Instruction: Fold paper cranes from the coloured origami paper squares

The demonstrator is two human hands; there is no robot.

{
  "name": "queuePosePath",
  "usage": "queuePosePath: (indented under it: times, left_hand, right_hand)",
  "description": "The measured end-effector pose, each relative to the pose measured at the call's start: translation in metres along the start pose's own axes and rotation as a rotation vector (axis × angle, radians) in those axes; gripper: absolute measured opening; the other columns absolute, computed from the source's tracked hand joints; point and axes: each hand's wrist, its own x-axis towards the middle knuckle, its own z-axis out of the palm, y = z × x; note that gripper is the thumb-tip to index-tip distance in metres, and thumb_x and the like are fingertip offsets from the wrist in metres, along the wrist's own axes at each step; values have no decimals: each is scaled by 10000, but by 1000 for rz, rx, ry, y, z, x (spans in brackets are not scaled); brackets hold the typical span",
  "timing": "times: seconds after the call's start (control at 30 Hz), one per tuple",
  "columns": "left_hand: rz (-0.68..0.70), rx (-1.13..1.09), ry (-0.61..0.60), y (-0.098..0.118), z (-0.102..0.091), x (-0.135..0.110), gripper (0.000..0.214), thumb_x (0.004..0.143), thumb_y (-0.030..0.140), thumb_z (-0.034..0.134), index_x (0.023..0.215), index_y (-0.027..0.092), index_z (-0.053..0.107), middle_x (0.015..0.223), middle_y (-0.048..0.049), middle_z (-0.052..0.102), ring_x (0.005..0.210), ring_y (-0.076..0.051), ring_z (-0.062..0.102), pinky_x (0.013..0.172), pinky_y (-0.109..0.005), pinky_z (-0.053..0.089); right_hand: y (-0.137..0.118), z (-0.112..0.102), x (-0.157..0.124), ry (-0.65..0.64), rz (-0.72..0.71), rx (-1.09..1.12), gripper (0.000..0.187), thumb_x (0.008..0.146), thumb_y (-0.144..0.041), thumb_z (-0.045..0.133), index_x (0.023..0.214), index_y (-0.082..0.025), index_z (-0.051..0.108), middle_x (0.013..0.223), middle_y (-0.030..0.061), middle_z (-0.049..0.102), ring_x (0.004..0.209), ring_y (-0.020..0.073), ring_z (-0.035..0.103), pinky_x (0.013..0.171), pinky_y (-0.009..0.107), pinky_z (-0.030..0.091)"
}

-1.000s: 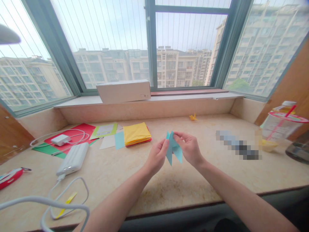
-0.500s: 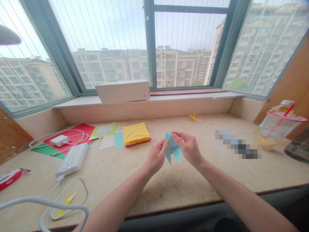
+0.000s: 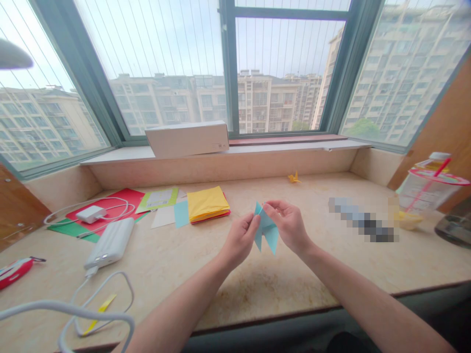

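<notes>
A folded light-blue origami paper (image 3: pixel 268 231) is held in the air above the stone counter, two pointed flaps hanging down and one tip sticking up. My left hand (image 3: pixel 242 234) pinches its left edge between thumb and fingers. On the other side, my right hand (image 3: pixel 287 221) grips the upper right part with thumb and forefinger; its fingertips hide some of the folds. Behind the hands, near the back wall, stands a small yellow origami crane (image 3: pixel 294 177).
Left of my hands lies a stack of yellow paper (image 3: pixel 208 205). Farther left are red paper (image 3: pixel 128 198), a white power bank (image 3: pixel 110 245) and cables. A white box (image 3: pixel 187 139) rests on the sill. At right stands a plastic cup (image 3: pixel 427 192) with a straw.
The blue paper has tilted and shifted slightly right, its left tip now narrower and its lower flaps a little lower. Both hands keep their hold with small finger movements.
</notes>
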Motion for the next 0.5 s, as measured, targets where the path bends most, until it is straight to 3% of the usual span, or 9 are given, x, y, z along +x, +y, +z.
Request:
queuePosePath:
  times: [0.2, 0.33, 0.5]
  left_hand:
    - [-4, 17, -7, -1, 0, 0, 401, 922, 497, 490, 770, 142, 596, 676, -2, 529, 628, -128, 450, 582, -236, 346]
    - [-12, 26, -15, -1, -2, 0, 401, 919, 502, 490, 771, 141, 584, 682, 3, 517, 635, -125, 441, 586, -231, 342]
    - [-12, 17, -21, -2, -1, 1, 384, 926, 483, 486, 780, 141, 583, 681, 7, 508, 631, -120, 428, 579, -226, 331]
  right_hand:
    - [2, -1, 1, -12, 2, 23, 331, 782, -475, 698, 887, -161, 715, 854, 86, 734, 731, 194, 644, 630, 298, 490]
    - [2, -2, 2, -88, 9, 51, 338, 791, -467, 702, 958, -173, 722, 917, 86, 735, 765, 189, 646, 662, 299, 502]
    - [1, -3, 3, -136, 91, 144, 319, 749, -455, 749, 912, -182, 724, 792, 47, 716, 653, 152, 619, 602, 271, 490]
